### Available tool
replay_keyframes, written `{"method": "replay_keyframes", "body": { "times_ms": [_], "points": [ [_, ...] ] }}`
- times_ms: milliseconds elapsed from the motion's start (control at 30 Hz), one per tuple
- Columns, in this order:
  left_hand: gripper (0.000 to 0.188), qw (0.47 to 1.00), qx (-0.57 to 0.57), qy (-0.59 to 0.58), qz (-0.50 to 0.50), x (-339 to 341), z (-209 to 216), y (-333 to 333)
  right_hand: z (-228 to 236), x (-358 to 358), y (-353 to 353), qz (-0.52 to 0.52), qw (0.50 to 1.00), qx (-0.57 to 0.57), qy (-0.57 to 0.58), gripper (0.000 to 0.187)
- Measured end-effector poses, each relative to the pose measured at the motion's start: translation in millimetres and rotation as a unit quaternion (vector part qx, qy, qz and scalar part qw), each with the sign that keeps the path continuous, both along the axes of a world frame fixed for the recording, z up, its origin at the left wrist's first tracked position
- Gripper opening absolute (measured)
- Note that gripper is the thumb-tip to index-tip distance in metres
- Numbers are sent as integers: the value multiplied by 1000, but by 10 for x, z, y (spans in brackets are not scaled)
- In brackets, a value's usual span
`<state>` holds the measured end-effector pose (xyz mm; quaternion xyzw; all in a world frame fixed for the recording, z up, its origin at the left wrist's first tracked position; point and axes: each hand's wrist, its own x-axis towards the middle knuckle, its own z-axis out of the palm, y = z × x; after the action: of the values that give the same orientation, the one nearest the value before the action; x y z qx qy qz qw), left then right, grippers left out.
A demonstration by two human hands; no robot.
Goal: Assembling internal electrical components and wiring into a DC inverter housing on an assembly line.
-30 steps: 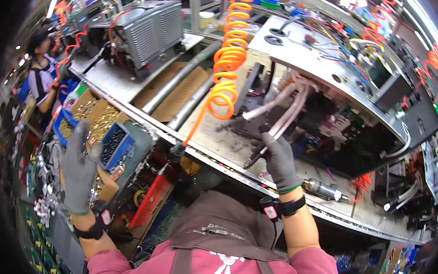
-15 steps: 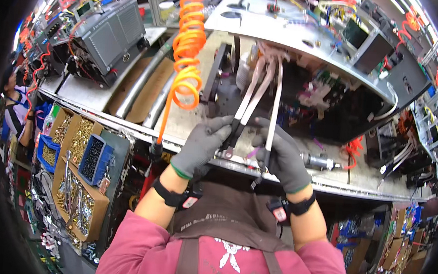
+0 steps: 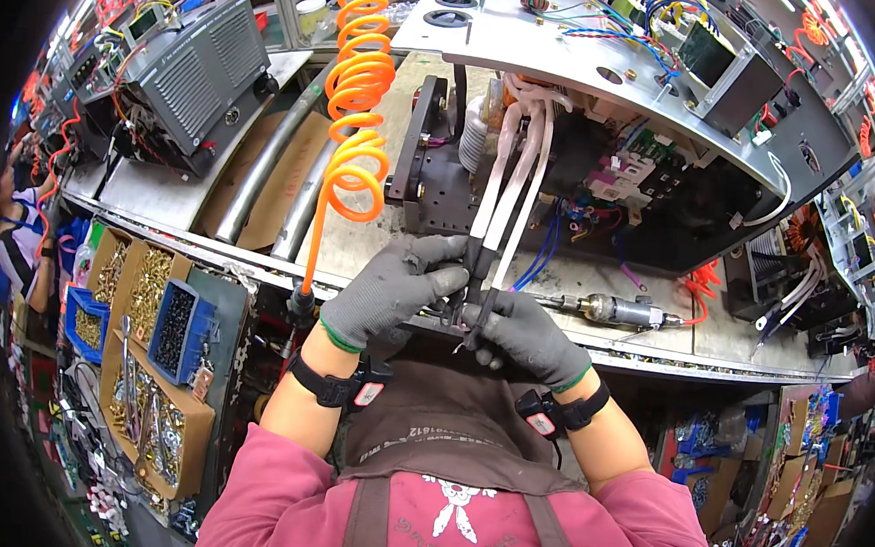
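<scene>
White-sleeved cables [image 3: 513, 193] with black ends run from an open machine chassis [image 3: 652, 211] down to the bench's front edge. My left hand [image 3: 397, 286], in a grey glove, is closed around the black ends of the two thicker cables. Beside it, my right hand [image 3: 529, 339], also gloved, pinches the black end of the thinner cable. Both hands nearly meet, and the cable tips show just below the fingers. Part of the ends is hidden by the gloves.
A pneumatic screwdriver [image 3: 620, 312] lies on the bench right of my hands. An orange coiled air hose [image 3: 358, 98] hangs at left. Blue wires [image 3: 541, 250] lie behind the cables. Screw bins [image 3: 184, 328] stand at lower left, and a grey machine [image 3: 204, 79] sits farther back.
My right hand has moved left with the thinner cable, bringing it against the thicker ones. My left hand keeps its hold. The blue wires and the whole screwdriver now show.
</scene>
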<state>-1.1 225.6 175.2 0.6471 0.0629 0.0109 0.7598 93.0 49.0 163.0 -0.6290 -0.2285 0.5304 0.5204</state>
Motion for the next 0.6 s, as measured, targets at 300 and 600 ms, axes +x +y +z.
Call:
{"method": "replay_keyframes", "body": {
  "times_ms": [300, 600],
  "points": [
    [37, 997, 68, 30, 26, 52, -86, 43, -212, -17, -27, 21, 991, 99, 88, 33],
    [37, 998, 49, 24, -12, 127, -60, 75, -280, -174, 92, 54, 924, 264, 270, 35]
  ]
}}
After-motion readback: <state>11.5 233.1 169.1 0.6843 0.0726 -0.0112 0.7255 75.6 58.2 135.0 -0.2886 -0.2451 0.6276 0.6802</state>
